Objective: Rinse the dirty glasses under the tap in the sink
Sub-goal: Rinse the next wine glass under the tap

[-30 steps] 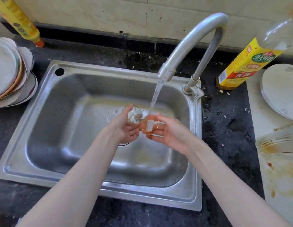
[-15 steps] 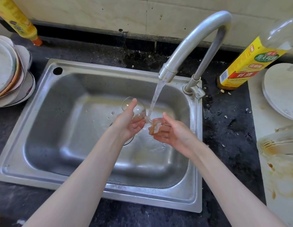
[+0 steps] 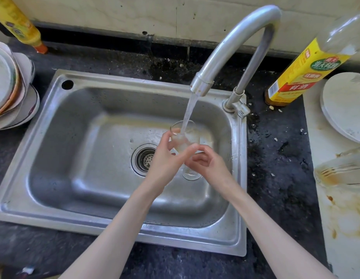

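A: L hand (image 3: 165, 160)?
B: Fingers curled round upper glass (image 3: 184, 135), under tap (image 3: 231, 51) stream, near sink (image 3: 54, 137) right wall.
A: R hand (image 3: 209, 164)?
B: Fingers curled on lower glass (image 3: 192, 175).

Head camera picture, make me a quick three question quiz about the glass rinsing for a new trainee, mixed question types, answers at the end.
1. True or false: water from the tap is running into the open top of the upper glass.
2. Multiple choice: the stack of plates sits (A) inside the sink, (B) on the counter left of the sink, (C) under the tap.
3. Fill in: the left hand and right hand each hold a ____.

Key
1. True; the stream lands inside the glass in the left hand.
2. B
3. glass; the lower glass shows below the right hand.
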{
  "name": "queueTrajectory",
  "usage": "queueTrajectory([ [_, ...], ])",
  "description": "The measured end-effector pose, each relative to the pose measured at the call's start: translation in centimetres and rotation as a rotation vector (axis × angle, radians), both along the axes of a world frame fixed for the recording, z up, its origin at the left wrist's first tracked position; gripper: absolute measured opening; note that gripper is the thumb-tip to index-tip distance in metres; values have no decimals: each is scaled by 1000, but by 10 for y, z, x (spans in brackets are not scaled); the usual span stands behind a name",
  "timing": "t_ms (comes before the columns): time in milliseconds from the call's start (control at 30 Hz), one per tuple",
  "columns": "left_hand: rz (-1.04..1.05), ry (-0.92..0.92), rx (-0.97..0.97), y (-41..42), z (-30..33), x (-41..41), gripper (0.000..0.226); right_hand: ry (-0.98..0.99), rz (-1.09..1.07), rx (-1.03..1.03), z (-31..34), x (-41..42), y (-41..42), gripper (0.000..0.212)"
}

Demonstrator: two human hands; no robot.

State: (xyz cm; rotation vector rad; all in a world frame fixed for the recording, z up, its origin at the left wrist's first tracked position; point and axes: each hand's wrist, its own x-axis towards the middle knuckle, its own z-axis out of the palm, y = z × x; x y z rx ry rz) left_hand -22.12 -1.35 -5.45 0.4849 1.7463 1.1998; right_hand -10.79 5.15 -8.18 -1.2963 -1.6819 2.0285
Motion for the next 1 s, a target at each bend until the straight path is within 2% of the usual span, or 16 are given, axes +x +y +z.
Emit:
queueTrajectory([
  [167, -62, 86, 53, -7, 0, 4, 50, 18, 41, 40, -4, -3, -3, 21],
  [400, -58, 114, 106, -10, -4, 1, 52, 71, 24, 58, -5, -6, -5, 25],
  [533, -40, 71, 103, -13, -6, 0, 52, 94, -35, 62, -6, -7, -11, 24],
  [633, 31, -50, -37, -10, -6, -3, 50, -63, -45, 100, -3, -10, -19, 27],
  [733, 6, -203, -231, -13, -18, -8, 54, -258, 48, -46, 5, -13, -20, 20],
  [833, -40, -263, -334, -26, -30, -6, 42, -348, 86, -296, 9, -10, -13, 21],
  [933, 5, -345, -335, -34, -36, -7, 26, -314, 10, -470, 6, -4, -10, 27],
  [1000, 27, -412, -289, -34, -35, -7, 25, -219, -6, -551, 5, 0, -11, 33],
])
